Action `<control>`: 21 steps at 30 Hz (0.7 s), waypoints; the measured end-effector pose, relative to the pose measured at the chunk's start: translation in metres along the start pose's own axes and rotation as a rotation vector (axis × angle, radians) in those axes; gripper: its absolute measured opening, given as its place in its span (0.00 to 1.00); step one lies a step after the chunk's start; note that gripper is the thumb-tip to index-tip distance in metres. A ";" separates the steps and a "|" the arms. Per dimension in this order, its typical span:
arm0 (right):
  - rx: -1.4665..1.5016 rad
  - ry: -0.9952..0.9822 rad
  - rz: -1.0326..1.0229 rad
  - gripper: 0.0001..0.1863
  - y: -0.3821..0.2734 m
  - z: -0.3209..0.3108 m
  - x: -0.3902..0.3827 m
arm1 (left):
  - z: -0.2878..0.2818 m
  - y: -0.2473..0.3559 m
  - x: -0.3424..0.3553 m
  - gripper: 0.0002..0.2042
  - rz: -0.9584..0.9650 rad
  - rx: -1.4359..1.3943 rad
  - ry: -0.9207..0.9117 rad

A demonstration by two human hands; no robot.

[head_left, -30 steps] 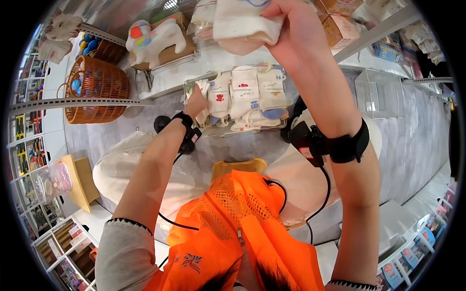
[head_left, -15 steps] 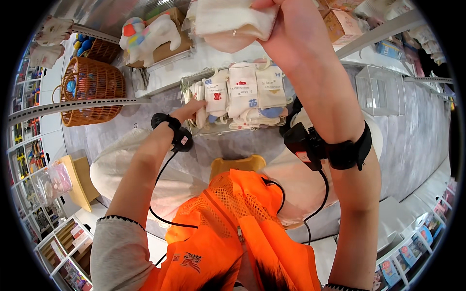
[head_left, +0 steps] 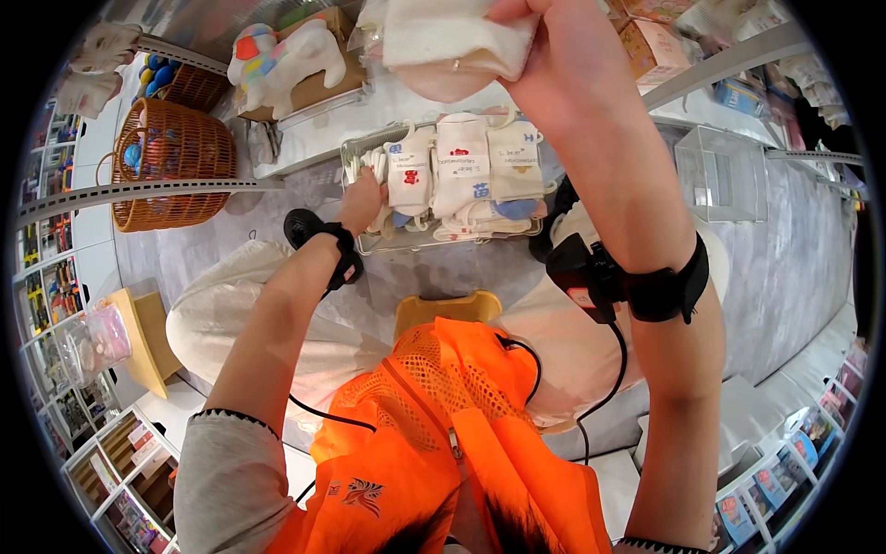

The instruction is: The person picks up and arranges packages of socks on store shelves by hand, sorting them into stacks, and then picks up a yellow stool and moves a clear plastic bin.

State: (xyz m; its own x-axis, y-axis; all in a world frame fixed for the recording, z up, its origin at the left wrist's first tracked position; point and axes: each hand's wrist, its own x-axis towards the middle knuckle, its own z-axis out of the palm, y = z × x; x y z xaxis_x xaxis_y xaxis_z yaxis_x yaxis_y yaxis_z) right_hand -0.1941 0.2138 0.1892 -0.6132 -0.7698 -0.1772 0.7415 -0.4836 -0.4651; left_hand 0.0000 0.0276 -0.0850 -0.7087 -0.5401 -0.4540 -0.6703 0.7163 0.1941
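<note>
My right hand (head_left: 544, 65) is raised at the top, its fingers closed on a white folded cloth item (head_left: 448, 32), apparently socks. My left hand (head_left: 367, 192) reaches into the left end of a clear tray (head_left: 369, 245), its fingers closed around white socks (head_left: 355, 166) there, partly hidden by the hand. Packs of white socks with red and blue motifs (head_left: 461, 162) fill the middle and right of the tray. Both forearms wear black strapped devices with cables.
A wicker basket (head_left: 185, 166), a plush white animal (head_left: 295, 69) and pink boxes (head_left: 646, 51) are around the shelving (head_left: 314, 129). A clear acrylic box (head_left: 720, 175) sits at right. A yellow stool (head_left: 443, 305) is below my legs, with a wooden stand (head_left: 148, 342) at left.
My right hand and its white cloth shifted left, then slightly back right. My left hand moved a little left among the socks at the tray's left end.
</note>
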 end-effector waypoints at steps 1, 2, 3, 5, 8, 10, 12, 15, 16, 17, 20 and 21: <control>-0.024 0.024 0.001 0.10 -0.003 0.003 -0.003 | -0.018 0.011 -0.009 0.20 -0.037 0.079 -0.084; -0.039 0.037 0.012 0.10 0.000 0.007 -0.003 | -0.029 0.007 -0.017 0.20 -0.052 0.084 -0.079; -0.036 0.033 0.015 0.10 0.000 0.009 -0.005 | -0.037 0.006 -0.023 0.20 0.139 0.282 0.015; -0.033 0.022 -0.005 0.09 0.001 0.011 -0.008 | -0.039 0.001 -0.027 0.20 0.329 0.480 0.111; -0.071 0.066 0.025 0.09 0.003 0.001 -0.005 | -0.025 -0.013 -0.029 0.21 0.503 0.655 -0.004; -0.101 0.061 -0.011 0.08 0.005 -0.006 -0.004 | -0.017 -0.018 -0.033 0.26 0.596 0.784 0.060; -0.131 0.054 -0.042 0.08 0.006 -0.006 -0.004 | -0.012 -0.022 -0.030 0.28 0.546 0.805 0.049; -0.137 0.141 -0.021 0.08 0.006 0.003 -0.008 | -0.002 -0.031 -0.024 0.30 0.473 0.794 0.065; -0.126 0.142 -0.020 0.08 0.005 0.005 -0.009 | 0.001 -0.032 -0.021 0.30 0.455 0.765 0.096; -0.115 0.143 -0.019 0.08 0.005 0.006 -0.009 | 0.005 -0.033 -0.018 0.30 0.455 0.760 0.096; -0.133 0.158 -0.066 0.10 0.002 -0.004 -0.006 | 0.012 -0.033 -0.010 0.30 0.438 0.723 0.094; -0.137 0.157 -0.064 0.10 0.001 -0.006 -0.005 | 0.013 -0.031 -0.009 0.29 0.418 0.722 0.095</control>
State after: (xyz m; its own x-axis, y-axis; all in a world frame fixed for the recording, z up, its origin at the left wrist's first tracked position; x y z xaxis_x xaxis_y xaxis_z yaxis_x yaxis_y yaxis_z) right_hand -0.1920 0.2194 0.1848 -0.7006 -0.6599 -0.2716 0.6624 -0.4599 -0.5913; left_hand 0.0302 0.0163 -0.0979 -0.9045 -0.1788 -0.3872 -0.0652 0.9552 -0.2886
